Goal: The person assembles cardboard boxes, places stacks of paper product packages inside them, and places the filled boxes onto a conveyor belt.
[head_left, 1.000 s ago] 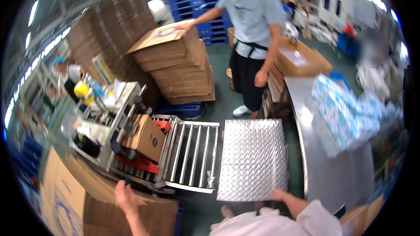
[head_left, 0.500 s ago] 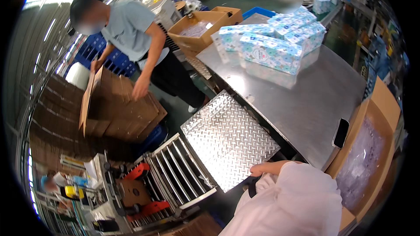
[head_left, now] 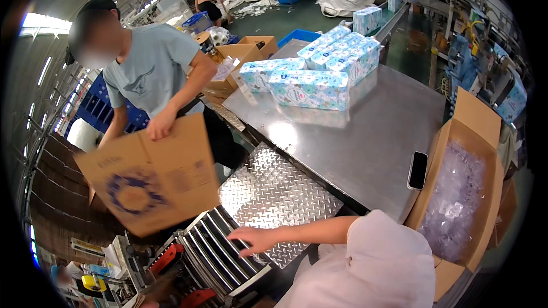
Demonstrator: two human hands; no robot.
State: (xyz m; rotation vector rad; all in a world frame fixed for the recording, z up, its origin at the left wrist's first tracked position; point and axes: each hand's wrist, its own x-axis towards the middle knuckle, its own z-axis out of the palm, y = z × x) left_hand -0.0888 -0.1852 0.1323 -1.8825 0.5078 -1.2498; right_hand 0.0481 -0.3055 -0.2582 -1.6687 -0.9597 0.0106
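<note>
My right hand [head_left: 254, 241] reaches leftward with its fingers apart and nothing in it. It hovers over the border between a roller conveyor [head_left: 220, 245] and a shiny diamond-pattern metal plate [head_left: 274, 188]. My left hand is out of view. Across from me, a co-worker in a light blue shirt [head_left: 151, 51] grips a folded brown cardboard carton [head_left: 142, 182], printed in dark blue, by its upper edge. The carton hangs tilted beside the rollers, its lower right corner close to the plate.
On the steel table [head_left: 354, 142] lie several blue floral packs [head_left: 308, 88] and a phone [head_left: 417, 171]. An open box of clear plastic pieces [head_left: 456, 205] stands at right. Red parts [head_left: 165, 258] flank the conveyor. Stacked flat cardboard [head_left: 51, 194] stands at left.
My right hand has moved left from the plate's near edge toward the rollers. The co-worker has lifted a carton from the stack and swung it toward the conveyor. My view has shifted.
</note>
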